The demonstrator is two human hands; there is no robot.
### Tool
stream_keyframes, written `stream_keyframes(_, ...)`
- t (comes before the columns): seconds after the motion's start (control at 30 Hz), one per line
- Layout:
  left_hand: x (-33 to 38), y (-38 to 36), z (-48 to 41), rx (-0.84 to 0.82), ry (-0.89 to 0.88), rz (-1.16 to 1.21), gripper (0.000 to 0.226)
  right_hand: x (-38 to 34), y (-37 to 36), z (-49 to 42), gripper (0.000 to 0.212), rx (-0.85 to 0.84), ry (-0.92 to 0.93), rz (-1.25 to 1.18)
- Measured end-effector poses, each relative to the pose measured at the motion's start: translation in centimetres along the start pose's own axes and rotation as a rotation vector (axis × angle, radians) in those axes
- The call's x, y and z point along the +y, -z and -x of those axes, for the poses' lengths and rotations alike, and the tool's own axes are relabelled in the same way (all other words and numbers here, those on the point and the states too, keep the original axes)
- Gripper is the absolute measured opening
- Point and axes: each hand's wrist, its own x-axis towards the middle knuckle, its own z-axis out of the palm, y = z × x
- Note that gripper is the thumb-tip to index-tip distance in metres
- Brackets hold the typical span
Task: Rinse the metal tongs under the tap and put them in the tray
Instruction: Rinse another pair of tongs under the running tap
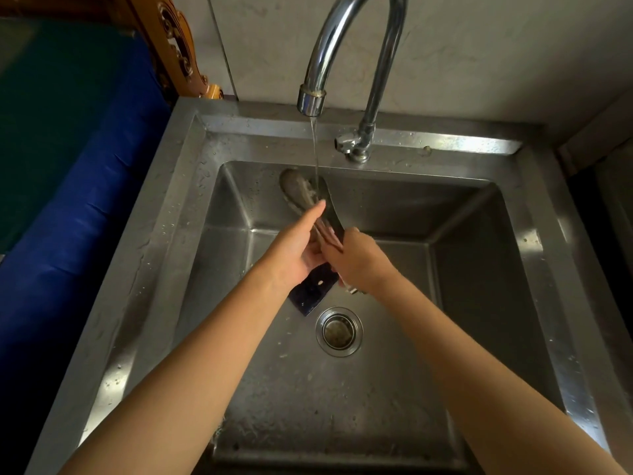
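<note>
The metal tongs (301, 192) are held over the steel sink (191, 186), their spoon-shaped ends pointing up and away under a thin stream of water from the chrome tap (311, 101). My right hand (359, 262) is closed around the tongs' lower part. My left hand (296, 248) lies along the tongs from the left, fingers stretched, its fingertip touching the arms near the wet ends. No tray is in view.
A dark blue flat piece (310, 293) with a small hole lies on the sink floor under my hands, just above the drain strainer (339, 330). The tap's base and handle (356, 145) stand on the back ledge. A blue and green cloth surface (68, 166) lies left of the sink.
</note>
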Motion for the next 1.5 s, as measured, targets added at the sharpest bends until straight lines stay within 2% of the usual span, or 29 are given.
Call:
stream_keyframes(0.07,0.7,-0.9,-0.1,0.005,0.029,-0.001,0.037,-0.5,-1.1,0.7,0.027,0.179,0.078,0.478)
stream_keyframes(0.1,0.9,-1.2,-0.2,0.01,0.044,0.014,0.035,-0.7,-1.7,1.1,0.032,0.255,0.111,0.616)
stream_keyframes(0.17,1.0,-1.8,-0.4,0.033,0.049,0.053,0.026,-1.0,-2.4,1.6,0.044,0.333,0.148,0.69)
stream_keyframes(0.23,0.7,-2.0,-0.6,0.052,0.025,0.062,0.024,-0.9,-2.6,2.0,0.05,0.36,0.183,0.664)
stream_keyframes(0.3,0.5,-2.2,-0.7,0.032,-0.004,0.089,0.028,-0.6,-2.5,2.7,0.051,0.317,0.2,0.542)
stream_keyframes(0.4,0.2,-2.4,-0.5,-0.084,-0.04,0.263,0.022,0.6,-1.6,3.4,0.033,0.17,0.073,-0.068)
stream_keyframes(0.5,0.0,-2.3,-0.1,-0.217,-0.099,0.387,0.004,1.7,-0.2,3.2,0.04,-0.181,-0.1,-0.62)
stream_keyframes(0.57,0.0,-2.4,-0.1,-0.291,-0.105,0.424,0.012,2.5,0.2,3.1,0.039,-0.354,-0.034,-0.79)
stream_keyframes(0.67,0.1,-2.5,0.1,-0.386,-0.131,0.37,0.017,3.2,-0.1,2.9,0.033,-0.381,0.053,-0.88)
stream_keyframes(0.83,0.2,-2.5,0.4,-0.486,-0.168,0.248,0.019,3.9,-1.5,2.7,0.016,-0.287,0.147,-0.886)
stream_keyframes(1.0,1.5,-2.7,-0.2,-0.357,-0.2,0.103,0.013,4.1,-1.3,1.1,0.014,-0.214,0.183,-0.781)
stream_keyframes(1.23,3.9,-2.6,-0.5,-0.255,-0.351,-0.218,0.009,4.2,-1.4,-1.9,0.02,-0.262,0.253,-0.723)
stream_keyframes(1.33,4.9,-2.2,-0.4,-0.259,-0.409,-0.23,0.016,3.9,-1.9,-2.7,0.015,-0.273,0.257,-0.859)
stream_keyframes(1.43,6.3,-1.9,-0.2,-0.231,-0.441,-0.185,0.018,3.1,-2.7,-3.6,0.008,-0.263,0.249,-1.162)
stream_keyframes(1.5,7.2,-1.8,-0.2,-0.163,-0.473,-0.121,0.012,2.1,-3.2,-4.3,0.018,-0.247,0.219,-1.379)
